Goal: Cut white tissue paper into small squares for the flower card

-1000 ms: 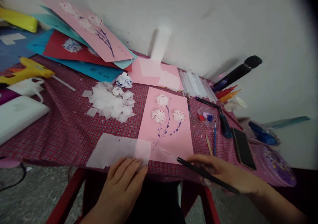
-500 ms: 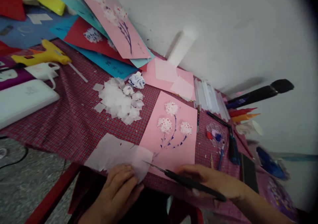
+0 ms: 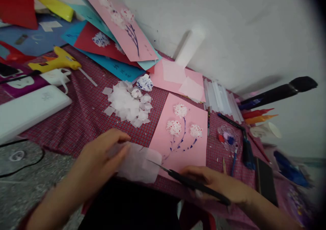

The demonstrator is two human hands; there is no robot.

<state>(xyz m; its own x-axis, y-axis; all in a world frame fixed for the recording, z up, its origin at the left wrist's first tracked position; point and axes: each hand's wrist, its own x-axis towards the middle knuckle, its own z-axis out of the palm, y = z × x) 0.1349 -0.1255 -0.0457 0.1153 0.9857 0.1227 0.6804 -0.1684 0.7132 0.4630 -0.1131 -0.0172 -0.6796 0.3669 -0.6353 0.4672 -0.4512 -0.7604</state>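
Note:
My left hand (image 3: pixel 102 155) lies on the left part of a white tissue sheet (image 3: pixel 139 162) at the table's near edge, fingers curled over it as if gripping. My right hand (image 3: pixel 219 186) is closed around black scissors (image 3: pixel 188 182), whose thin blades point left and touch the sheet's right side. Just beyond lies a pink card (image 3: pixel 183 135) with three white tissue flowers and blue painted stems. A heap of cut white tissue squares (image 3: pixel 127 102) sits to the left of the card.
A yellow glue gun (image 3: pixel 54 62) and a white case (image 3: pixel 28 109) lie at the left. Coloured cards (image 3: pixel 114 39) lean on the back wall. Glue sticks (image 3: pixel 221 99), a paint palette (image 3: pixel 225 135), brushes, pens and a dark phone (image 3: pixel 266 180) crowd the right side.
My left hand has slid left and up over the tissue sheet, pulling it together. The scissors' blades have closed in on the sheet's right edge. The view has swung slightly left.

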